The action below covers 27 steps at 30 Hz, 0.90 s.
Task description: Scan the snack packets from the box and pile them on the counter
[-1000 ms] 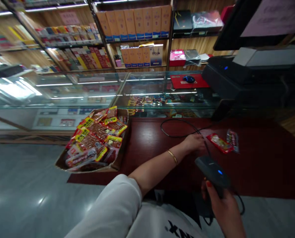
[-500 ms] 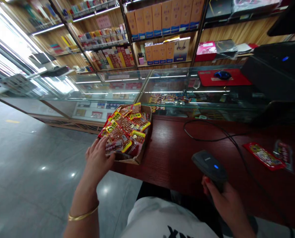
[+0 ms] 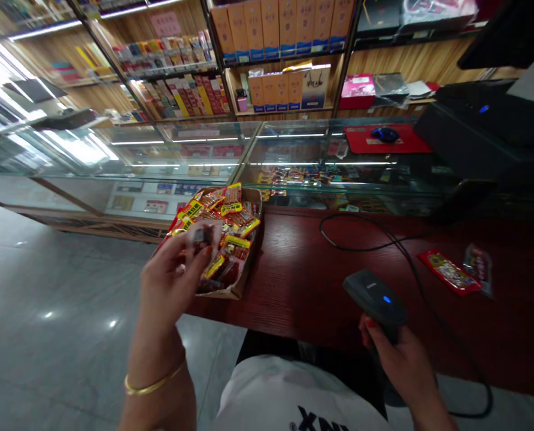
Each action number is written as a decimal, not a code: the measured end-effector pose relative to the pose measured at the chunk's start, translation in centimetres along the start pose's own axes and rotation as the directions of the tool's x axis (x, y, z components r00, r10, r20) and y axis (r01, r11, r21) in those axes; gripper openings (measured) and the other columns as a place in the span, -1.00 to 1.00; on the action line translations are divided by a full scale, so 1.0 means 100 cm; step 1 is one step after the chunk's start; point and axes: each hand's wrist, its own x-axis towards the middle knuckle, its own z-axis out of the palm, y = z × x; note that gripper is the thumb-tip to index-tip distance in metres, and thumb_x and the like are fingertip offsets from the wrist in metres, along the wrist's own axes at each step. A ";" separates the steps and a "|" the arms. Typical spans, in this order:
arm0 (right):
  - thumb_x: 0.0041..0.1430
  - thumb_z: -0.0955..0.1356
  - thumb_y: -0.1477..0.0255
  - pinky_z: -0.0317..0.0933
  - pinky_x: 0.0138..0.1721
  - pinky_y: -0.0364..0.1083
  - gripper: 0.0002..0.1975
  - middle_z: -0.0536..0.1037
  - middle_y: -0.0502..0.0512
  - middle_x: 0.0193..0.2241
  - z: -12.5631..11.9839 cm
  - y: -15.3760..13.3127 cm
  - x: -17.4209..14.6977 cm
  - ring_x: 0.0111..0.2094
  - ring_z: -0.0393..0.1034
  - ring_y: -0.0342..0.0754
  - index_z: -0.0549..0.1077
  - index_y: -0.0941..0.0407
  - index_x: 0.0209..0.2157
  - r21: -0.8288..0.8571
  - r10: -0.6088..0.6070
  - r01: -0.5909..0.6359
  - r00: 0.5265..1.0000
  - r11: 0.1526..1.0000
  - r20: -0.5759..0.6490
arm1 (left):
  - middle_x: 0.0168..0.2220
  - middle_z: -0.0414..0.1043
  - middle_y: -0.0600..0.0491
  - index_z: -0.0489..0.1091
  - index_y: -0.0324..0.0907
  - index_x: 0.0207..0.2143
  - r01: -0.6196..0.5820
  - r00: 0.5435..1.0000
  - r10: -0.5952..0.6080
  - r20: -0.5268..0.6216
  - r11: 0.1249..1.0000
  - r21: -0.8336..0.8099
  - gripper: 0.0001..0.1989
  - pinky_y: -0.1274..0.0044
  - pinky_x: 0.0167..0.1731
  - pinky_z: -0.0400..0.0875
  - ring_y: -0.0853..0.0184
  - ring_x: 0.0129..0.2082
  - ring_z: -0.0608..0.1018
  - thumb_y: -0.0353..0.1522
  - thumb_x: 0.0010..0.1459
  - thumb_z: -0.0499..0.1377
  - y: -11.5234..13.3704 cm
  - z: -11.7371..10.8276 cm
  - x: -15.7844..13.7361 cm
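Observation:
Between the thumb and fingers of my left hand (image 3: 170, 278) is a small clear snack packet (image 3: 204, 235), with a dark patch on it too blurred to read. It is held just above a cardboard box (image 3: 236, 292) heaped with red and yellow snack packets (image 3: 237, 242). My right hand (image 3: 397, 353) is wrapped round the handle of a black barcode scanner (image 3: 375, 296) with a blue light on top. The scanner hangs over the dark red counter (image 3: 294, 269), its head toward the box side.
A red snack packet (image 3: 449, 272) and a clear packet (image 3: 478, 269) lie at the counter's right. A black cable (image 3: 397, 242) loops across the wood. Behind stands a glass display case (image 3: 303, 140) with a blue-lit mouse (image 3: 385, 134) on a red mat (image 3: 357, 140).
My left hand, resting open at the box's near left edge before, now pinches a clear packet and has lifted it. The right hand still grips the scanner. The view has shifted slightly.

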 end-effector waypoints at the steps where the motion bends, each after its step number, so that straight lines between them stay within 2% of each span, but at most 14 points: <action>1: 0.14 0.41 -0.09 0.41 -0.39 -0.09 -0.49 0.62 0.10 -0.51 -0.001 0.000 0.001 -0.48 0.52 0.01 0.58 0.11 -0.34 -0.006 0.002 -0.002 1.000 1.000 -0.011 | -0.28 0.59 0.07 0.61 -0.09 -0.11 -0.002 0.994 0.013 0.108 0.995 -0.098 -0.70 0.50 -0.30 0.45 0.28 -0.35 0.56 -0.17 0.15 0.30 0.013 0.019 -0.001; 2: 0.14 0.40 -0.09 0.41 -0.38 -0.08 -0.49 0.64 0.11 -0.50 -0.002 -0.001 0.001 -0.48 0.53 0.02 0.58 0.11 -0.34 -0.021 0.008 -0.008 1.000 1.000 -0.030 | -0.31 0.59 0.07 0.61 -0.10 -0.11 0.008 0.966 0.042 0.256 0.982 -0.190 -0.71 0.52 -0.32 0.44 0.28 -0.36 0.56 -0.19 0.18 0.27 0.025 0.041 -0.002; 4: 0.12 0.41 -0.10 0.41 -0.39 -0.07 -0.49 0.66 0.13 -0.50 -0.004 -0.003 0.001 -0.46 0.56 0.06 0.59 0.11 -0.31 -0.074 0.019 -0.025 0.997 0.997 -0.073 | -0.28 0.62 0.05 0.63 -0.13 -0.07 0.064 0.834 0.134 0.535 0.940 -0.335 -0.71 0.52 -0.29 0.44 0.26 -0.32 0.57 -0.24 0.21 0.25 0.040 0.094 -0.006; 7: 0.12 0.42 -0.09 0.40 -0.40 -0.07 -0.49 0.67 0.13 -0.51 -0.006 -0.007 -0.002 -0.46 0.59 0.09 0.60 0.11 -0.29 -0.124 -0.013 0.000 0.994 0.992 -0.105 | -0.23 0.64 0.03 0.60 -0.17 0.02 0.200 0.658 0.184 0.730 0.892 -0.406 -0.62 0.53 -0.26 0.45 0.27 -0.30 0.58 -0.34 0.15 0.27 0.039 0.169 -0.017; 9: 0.15 0.40 -0.09 0.40 -0.43 -0.08 -0.50 0.66 0.11 -0.53 -0.008 -0.008 -0.004 -0.49 0.58 0.07 0.60 0.10 -0.32 -0.118 -0.069 0.059 0.994 0.991 -0.081 | -0.15 0.63 0.01 0.53 -0.21 0.13 0.315 0.550 0.168 0.818 0.866 -0.389 -0.51 0.55 -0.31 0.44 0.32 -0.32 0.56 -0.39 0.11 0.25 0.029 0.202 -0.024; 11: 0.16 0.39 -0.10 0.40 -0.43 -0.09 -0.50 0.65 0.10 -0.55 -0.010 -0.008 -0.006 -0.52 0.56 0.06 0.60 0.08 -0.35 -0.122 -0.119 0.112 0.992 0.986 -0.049 | -0.03 0.59 -0.03 0.39 -0.18 0.28 0.426 0.463 0.132 0.876 0.834 -0.351 -0.36 0.60 -0.41 0.41 0.36 -0.32 0.55 -0.42 0.09 0.25 0.017 0.218 -0.029; 13: 0.14 0.40 -0.12 0.42 -0.40 -0.07 -0.49 0.65 0.10 -0.55 -0.011 -0.007 -0.007 -0.52 0.56 0.06 0.60 0.08 -0.33 -0.153 -0.137 0.128 0.989 0.980 -0.054 | 0.08 0.55 -0.06 0.25 -0.10 0.38 0.531 0.401 0.100 0.911 0.785 -0.320 -0.20 0.62 -0.44 0.41 0.35 -0.28 0.57 -0.45 0.06 0.27 0.006 0.219 -0.028; 15: 0.12 0.40 -0.15 0.42 -0.36 -0.06 -0.46 0.65 0.10 -0.54 -0.011 -0.006 -0.007 -0.52 0.55 0.07 0.60 0.07 -0.32 -0.186 -0.133 0.117 0.988 0.976 -0.076 | 0.13 0.52 -0.10 0.19 -0.04 0.41 0.640 0.343 0.103 0.934 0.702 -0.312 -0.09 0.60 -0.37 0.45 0.28 -0.17 0.60 -0.49 0.00 0.33 -0.003 0.215 -0.025; 17: 0.11 0.38 -0.19 0.41 -0.39 -0.06 -0.43 0.63 0.08 -0.56 -0.010 -0.006 -0.007 -0.55 0.53 0.05 0.58 0.06 -0.35 -0.192 -0.129 0.115 0.990 0.975 -0.061 | 0.22 0.46 -0.14 0.17 0.02 0.42 0.753 0.305 0.134 0.943 0.572 -0.325 0.00 0.55 -0.22 0.48 0.18 0.01 0.60 -0.55 -0.08 0.38 -0.010 0.211 -0.020; 20: 0.19 0.32 -0.20 0.35 -0.45 -0.10 -0.42 0.58 0.06 -0.59 -0.007 -0.010 -0.007 -0.56 0.49 0.01 0.54 0.06 -0.40 -0.146 -0.136 0.134 0.991 0.980 -0.003 | 0.39 0.23 -0.18 0.12 0.09 0.43 0.842 0.307 0.173 0.936 0.409 -0.351 0.12 0.47 -0.03 0.44 0.07 0.24 0.48 -0.63 -0.16 0.40 -0.018 0.211 -0.018; 23: 0.25 0.29 -0.16 0.29 -0.51 -0.13 -0.44 0.56 0.05 -0.59 -0.004 -0.015 -0.007 -0.56 0.47 -0.01 0.52 0.07 -0.38 -0.103 -0.127 0.129 0.992 0.986 0.017 | 0.44 0.12 -0.20 0.19 0.06 0.39 0.854 0.292 0.198 0.936 0.387 -0.348 0.04 0.47 0.00 0.43 0.02 0.31 0.41 -0.65 -0.13 0.38 -0.024 0.215 -0.019; 27: 0.27 0.28 -0.15 0.30 -0.50 -0.13 -0.44 0.53 0.02 -0.61 -0.007 -0.012 -0.006 -0.58 0.45 -0.03 0.51 0.07 -0.39 -0.117 -0.121 0.125 0.992 0.985 0.038 | 0.44 0.11 -0.20 0.22 0.06 0.38 0.842 0.287 0.236 0.928 0.400 -0.362 0.00 0.46 0.00 0.44 0.00 0.30 0.42 -0.65 -0.09 0.37 -0.027 0.216 -0.020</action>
